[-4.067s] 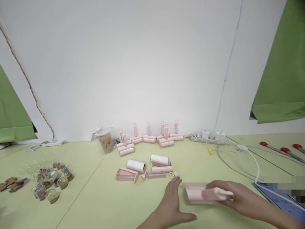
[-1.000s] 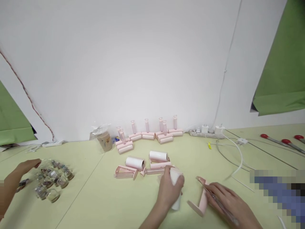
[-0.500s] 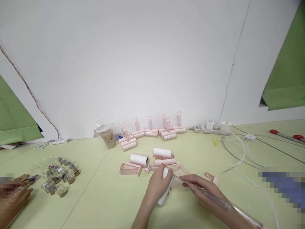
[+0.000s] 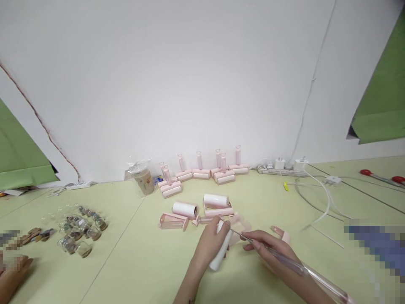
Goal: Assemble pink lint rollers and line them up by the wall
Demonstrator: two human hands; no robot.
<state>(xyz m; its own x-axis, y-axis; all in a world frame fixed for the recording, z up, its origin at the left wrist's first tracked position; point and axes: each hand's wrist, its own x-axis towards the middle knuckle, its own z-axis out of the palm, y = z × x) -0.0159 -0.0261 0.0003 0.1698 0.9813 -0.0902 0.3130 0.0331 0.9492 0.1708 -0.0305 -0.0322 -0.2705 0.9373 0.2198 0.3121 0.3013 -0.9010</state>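
My left hand [image 4: 210,240] is closed around a white lint roller head [image 4: 221,249], which tilts over the table. In my right hand [image 4: 268,249] is an extendable lint roller handle [image 4: 322,283], a thin metal rod with a clear tube. The rod's tip meets the roller head by my left thumb; the join itself is hidden. Just beyond my hands lie two white rolls [image 4: 184,209] [image 4: 215,200], a pink roller frame [image 4: 174,222] and a clear pink-tinted cover [image 4: 242,226]. A small pink piece [image 4: 281,234] lies beyond my right hand.
Assembled pink lint rollers [image 4: 201,174] stand along the wall. A bagged cup [image 4: 144,181] is left of them. Small glass jars [image 4: 84,249] and another person's hand [image 4: 14,274] are at left. A power strip [image 4: 275,170] with chargers and white cables [image 4: 327,202] occupies the right.
The other person's hands at left have drawn back, uncovering brown pieces on the table. My own hands keep almost the same pose on the roller head and handle; the view shifts slightly.
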